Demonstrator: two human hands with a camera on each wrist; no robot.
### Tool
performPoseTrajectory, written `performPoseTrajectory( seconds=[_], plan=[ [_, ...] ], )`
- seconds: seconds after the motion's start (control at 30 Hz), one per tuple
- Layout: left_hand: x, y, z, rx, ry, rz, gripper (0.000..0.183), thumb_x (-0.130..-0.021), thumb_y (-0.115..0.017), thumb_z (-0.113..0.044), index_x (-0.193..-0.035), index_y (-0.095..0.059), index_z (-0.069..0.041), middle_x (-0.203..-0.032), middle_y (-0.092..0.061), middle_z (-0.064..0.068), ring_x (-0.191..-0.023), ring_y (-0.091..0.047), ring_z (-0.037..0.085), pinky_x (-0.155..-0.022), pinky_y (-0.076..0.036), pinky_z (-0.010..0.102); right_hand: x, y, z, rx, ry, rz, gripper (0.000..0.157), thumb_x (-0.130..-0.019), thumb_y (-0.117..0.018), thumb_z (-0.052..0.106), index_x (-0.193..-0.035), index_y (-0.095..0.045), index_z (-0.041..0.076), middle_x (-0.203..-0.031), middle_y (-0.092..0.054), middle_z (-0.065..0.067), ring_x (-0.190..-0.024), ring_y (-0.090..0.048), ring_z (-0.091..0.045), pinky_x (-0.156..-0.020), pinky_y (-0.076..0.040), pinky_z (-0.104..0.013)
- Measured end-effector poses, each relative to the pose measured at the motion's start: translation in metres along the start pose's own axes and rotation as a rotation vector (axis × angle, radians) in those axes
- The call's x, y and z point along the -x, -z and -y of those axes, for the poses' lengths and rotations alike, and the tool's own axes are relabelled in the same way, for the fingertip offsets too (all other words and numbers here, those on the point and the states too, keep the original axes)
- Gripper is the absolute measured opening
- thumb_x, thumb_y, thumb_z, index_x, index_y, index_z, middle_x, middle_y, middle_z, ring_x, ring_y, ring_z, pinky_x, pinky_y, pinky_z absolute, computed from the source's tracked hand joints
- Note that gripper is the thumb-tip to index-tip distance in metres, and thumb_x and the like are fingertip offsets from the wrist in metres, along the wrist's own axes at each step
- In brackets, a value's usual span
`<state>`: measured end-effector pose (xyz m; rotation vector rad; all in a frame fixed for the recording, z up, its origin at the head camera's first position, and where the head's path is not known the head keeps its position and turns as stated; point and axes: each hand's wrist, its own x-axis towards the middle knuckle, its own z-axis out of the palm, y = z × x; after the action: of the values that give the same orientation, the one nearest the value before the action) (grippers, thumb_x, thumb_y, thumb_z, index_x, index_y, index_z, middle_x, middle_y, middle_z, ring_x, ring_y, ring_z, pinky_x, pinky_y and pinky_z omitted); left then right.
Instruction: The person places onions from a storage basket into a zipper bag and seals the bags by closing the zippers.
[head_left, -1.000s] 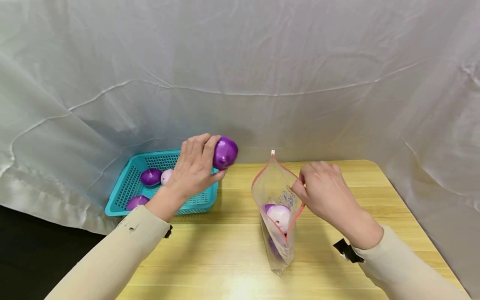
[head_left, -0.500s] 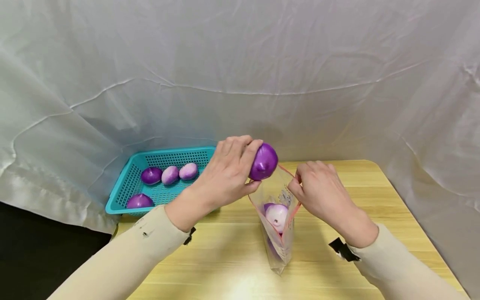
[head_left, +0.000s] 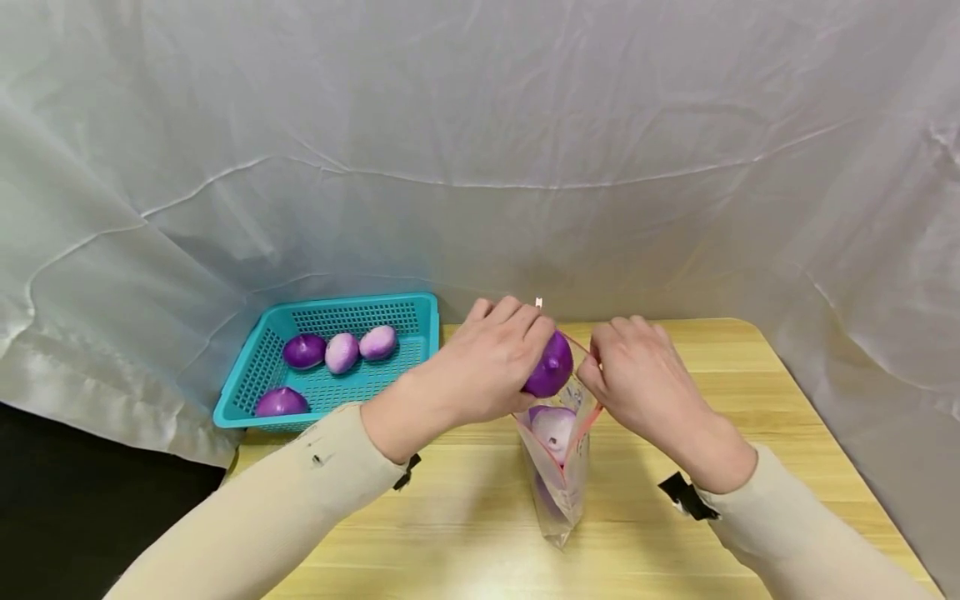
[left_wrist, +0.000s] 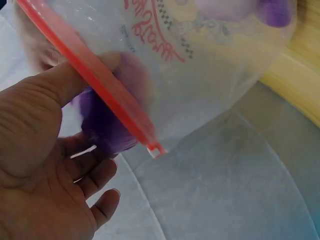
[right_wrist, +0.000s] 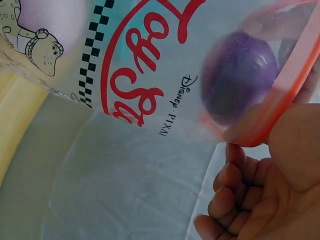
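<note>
A glossy purple onion [head_left: 551, 367] with a pointed tip is held by my left hand [head_left: 487, 362], thumb on one side and fingers on the other. In the left wrist view, the onion [left_wrist: 105, 122] crosses the red zip edge of a clear zip bag [head_left: 555, 500]. Through the bag's printed film, the right wrist view shows that onion [right_wrist: 235, 80] at the mouth. My right hand [head_left: 645, 392] pinches the bag's right rim between thumb and curled fingers, and the mouth gapes. Inside lies a pale onion [head_left: 553, 432] with purple ones partly hidden around it.
To the left, a teal plastic basket [head_left: 431, 329] holds two purple onions and two pale pinkish ones [head_left: 342, 353]. Basket and bag stand on a wooden table [head_left: 660, 542]. Grey cloth [head_left: 480, 167] hangs behind the table and along its right side.
My left hand has carried the purple onion from over the basket rightward, then down into the bag's mouth. The right hand keeps its pinch on the rim, almost still.
</note>
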<state>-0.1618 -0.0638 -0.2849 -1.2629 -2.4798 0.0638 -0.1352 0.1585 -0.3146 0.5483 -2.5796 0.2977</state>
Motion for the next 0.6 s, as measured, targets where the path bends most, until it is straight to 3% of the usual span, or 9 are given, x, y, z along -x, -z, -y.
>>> performPoseTrajectory(
  seconds=[0.17,0.3,0.43,0.6],
  plan=[
    [-0.006,-0.003,-0.004,-0.074,-0.01,0.093,0.077,-0.079,-0.082,-0.068,-0.13,-0.061,-0.015,-0.127,-0.066,0.003,-0.116,-0.053,0.024,-0.087,-0.042,0.04,0.001,0.0,0.0,-0.015,-0.004,-0.012,0.016,-0.084,-0.059,0.008,-0.07,-0.054,0.013,-0.065,-0.048,0.001,-0.066,-0.049,-0.026,-0.066,-0.04,-0.044],
    [-0.007,-0.008,-0.006,-0.142,-0.015,0.124,0.079,-0.08,-0.081,-0.069,-0.134,-0.062,-0.015,-0.131,-0.066,0.002,-0.116,-0.053,0.024,-0.087,-0.042,0.039,0.001,0.001,0.001,-0.029,-0.015,0.0,0.016,-0.084,-0.059,0.007,-0.07,-0.053,0.014,-0.066,-0.048,0.001,-0.067,-0.049,-0.025,-0.068,-0.041,-0.044],
    [-0.009,-0.015,-0.007,-0.183,-0.016,0.097,0.073,-0.084,-0.082,-0.061,-0.138,-0.061,-0.016,-0.132,-0.066,0.002,-0.115,-0.053,0.023,-0.085,-0.041,0.038,0.002,0.001,0.0,-0.033,-0.025,0.008,0.017,-0.084,-0.059,0.007,-0.07,-0.052,0.014,-0.066,-0.048,0.001,-0.067,-0.049,-0.025,-0.069,-0.04,-0.044],
    [-0.011,-0.023,-0.007,-0.249,-0.007,0.015,0.034,-0.098,-0.074,-0.033,-0.128,-0.064,-0.019,-0.122,-0.068,0.0,-0.105,-0.054,0.021,-0.079,-0.037,0.035,0.003,0.001,-0.001,-0.034,-0.035,0.017,0.016,-0.083,-0.059,0.008,-0.07,-0.053,0.014,-0.067,-0.05,0.0,-0.068,-0.05,-0.026,-0.069,-0.041,-0.046]
  ],
)
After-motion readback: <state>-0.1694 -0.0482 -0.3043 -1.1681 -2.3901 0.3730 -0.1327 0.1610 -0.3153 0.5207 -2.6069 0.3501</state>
